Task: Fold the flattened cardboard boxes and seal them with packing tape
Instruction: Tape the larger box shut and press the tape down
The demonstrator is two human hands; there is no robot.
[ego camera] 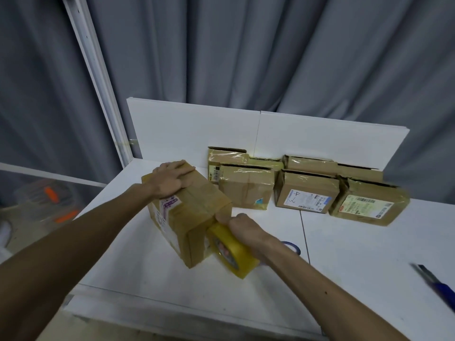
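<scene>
**A:** Since we're going from the frame's left edge, what's first?
**B:** clear bin (49, 200) w/ orange bits inside. It's blurry and sits lower than the desk (369, 254). A white post (98, 77) runs up the upper left.

**A:** Then the hands?
**B:** Person's left hand (170, 179) lies flat on top of the cardboard box (197, 210), at its far end. The fingers are fairly straight & spread, pressing down, not curled round anything.

**A:** Where's that box?
**B:** Left of centre, on the desk, running from upper left to lower right. Flaps are closed, tape strips run along the top, and there's a printed label on its left side.

**A:** And the tape?
**B:** The yellowish tape roll (231, 252) is at the box's near end, touching it, approx. bottom centre. The right hand (242, 228) grips it, fingers curled round the roll, knuckles by the box edge.

**A:** Further right?
**B:** There's a blue ring (294, 247) behind the right wrist, can't tell what it is. The sealed boxes (305, 193) are bunched at the back, centre to right, by the white boards (197, 129). One label has "4-3" written on it. A blue-handled tool (440, 289) lies on the desk at the far right, blurred. A grey curtain (270, 57) fills the top.
</scene>
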